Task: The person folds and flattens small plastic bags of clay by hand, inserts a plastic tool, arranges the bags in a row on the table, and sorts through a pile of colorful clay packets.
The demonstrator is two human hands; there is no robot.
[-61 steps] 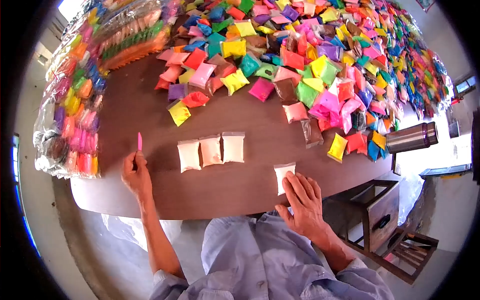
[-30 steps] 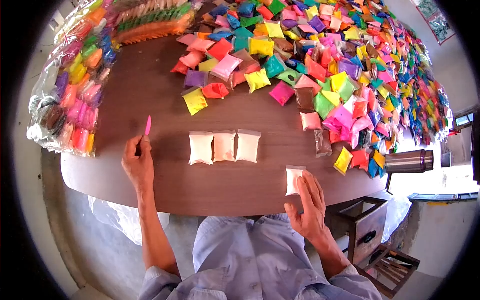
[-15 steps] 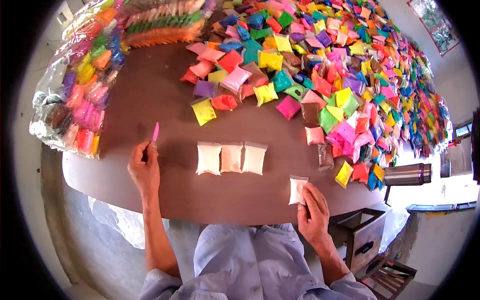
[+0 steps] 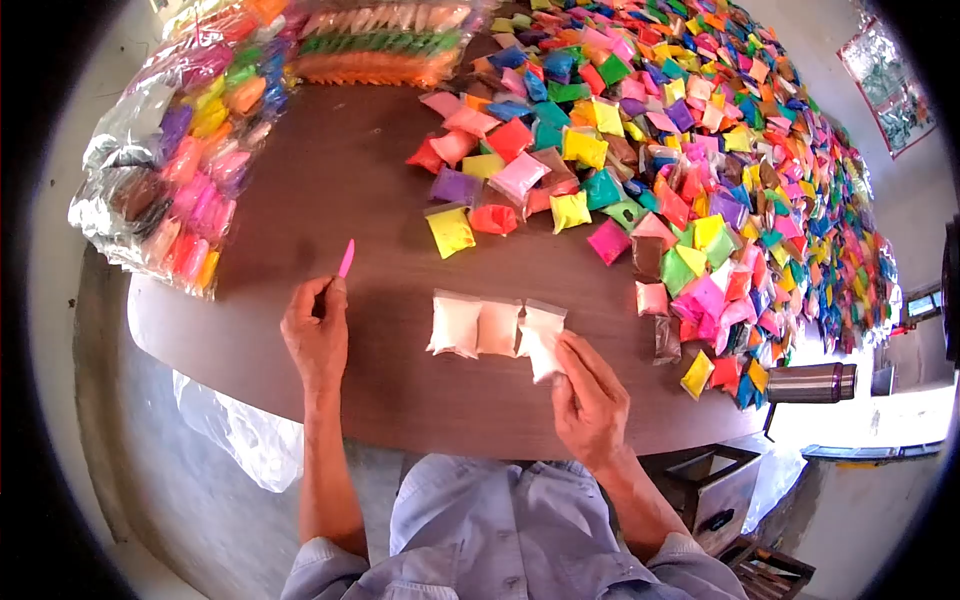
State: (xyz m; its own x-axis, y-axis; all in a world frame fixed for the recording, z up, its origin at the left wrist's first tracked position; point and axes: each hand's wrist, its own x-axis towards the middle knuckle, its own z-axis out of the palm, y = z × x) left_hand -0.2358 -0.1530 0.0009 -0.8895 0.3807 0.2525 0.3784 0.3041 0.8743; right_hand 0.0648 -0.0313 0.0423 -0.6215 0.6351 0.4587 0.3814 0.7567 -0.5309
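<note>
My left hand (image 4: pixel 315 328) is closed with a slim pink plastic knife (image 4: pixel 347 258) pinched between thumb and fingers, its pointed end upward. A short row of pale packets lies on the brown table: a white packet (image 4: pixel 455 325) at the left, a pale peach packet (image 4: pixel 499 328) beside it and another white packet (image 4: pixel 544 316) at the right. My right hand (image 4: pixel 592 400) grips a further white packet (image 4: pixel 545 358) by its right side. This one overlaps the row's right end, so the lower part of the packet behind it is hidden.
Many colourful packets (image 4: pixel 585 148) form a large heap at the back and right. Clear bags of coloured pieces (image 4: pixel 190 160) line the left, with another bag (image 4: pixel 380 45) at the back. A metal flask (image 4: pixel 810 383) is at the right edge. A drawer unit (image 4: pixel 722 490) is below.
My right hand has carried its white packet leftward to the row's right end. My left hand still holds the pink knife. The whole view has shifted slightly.
</note>
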